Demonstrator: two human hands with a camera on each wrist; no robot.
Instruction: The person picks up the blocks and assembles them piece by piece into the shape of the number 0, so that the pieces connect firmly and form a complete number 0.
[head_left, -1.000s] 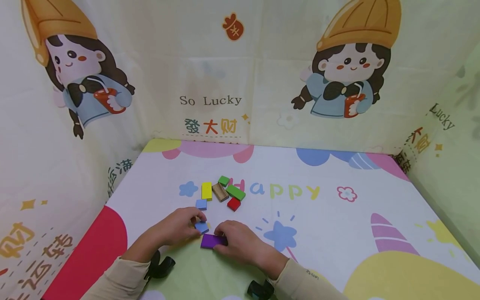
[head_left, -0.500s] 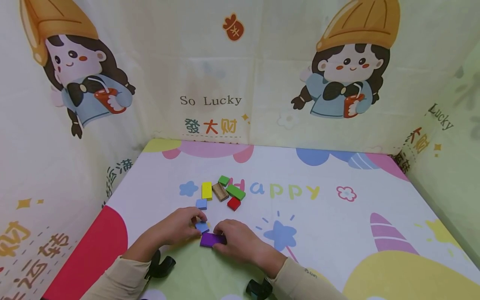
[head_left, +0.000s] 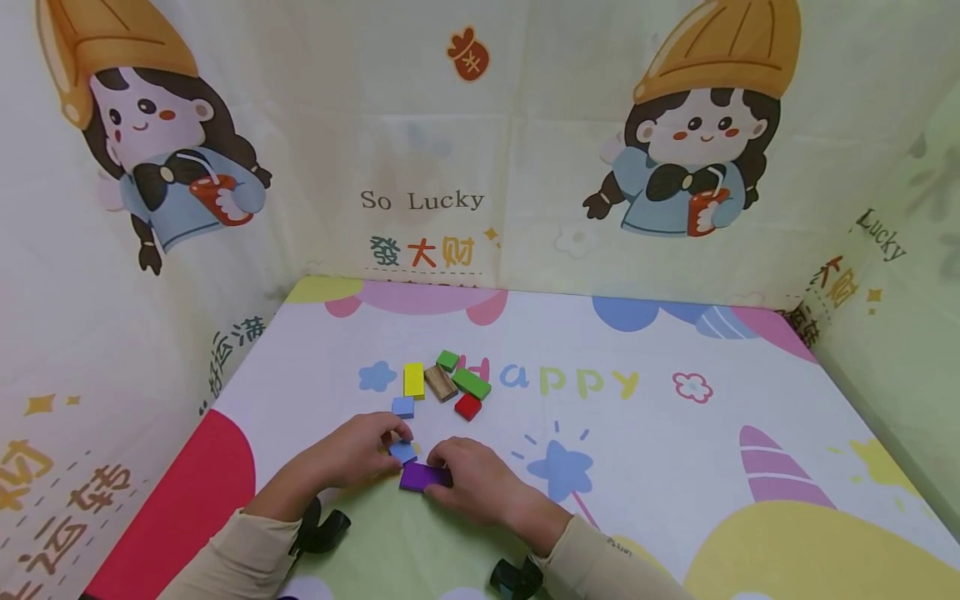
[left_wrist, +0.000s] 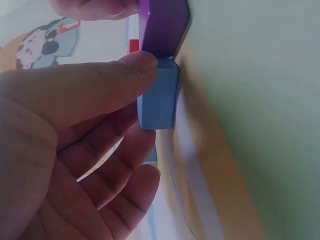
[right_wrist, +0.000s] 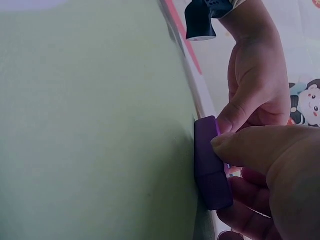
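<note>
My left hand (head_left: 360, 450) pinches a small blue block (head_left: 402, 452) between thumb and fingers, low on the tabletop. A longer purple block (head_left: 422, 477) lies at its near right side, and my right hand (head_left: 480, 483) grips that block's right part. In the left wrist view the purple block's end (left_wrist: 165, 30) meets the blue block (left_wrist: 160, 97) at a corner, or nearly so. In the right wrist view the thumb (right_wrist: 235, 145) presses on the purple block (right_wrist: 210, 155), while the blue one is hidden behind it.
Just beyond the hands lie a second blue block (head_left: 402, 407), a yellow block (head_left: 414, 381), a brown block (head_left: 441, 383), two green blocks, one larger (head_left: 472, 384) and one smaller (head_left: 447, 361), and a red block (head_left: 468, 407). Printed cloth walls (head_left: 540, 167) enclose the back and sides.
The purple block and my right hand have shifted very slightly leftward and away from me, toward the blue block. My left hand stays almost still.
</note>
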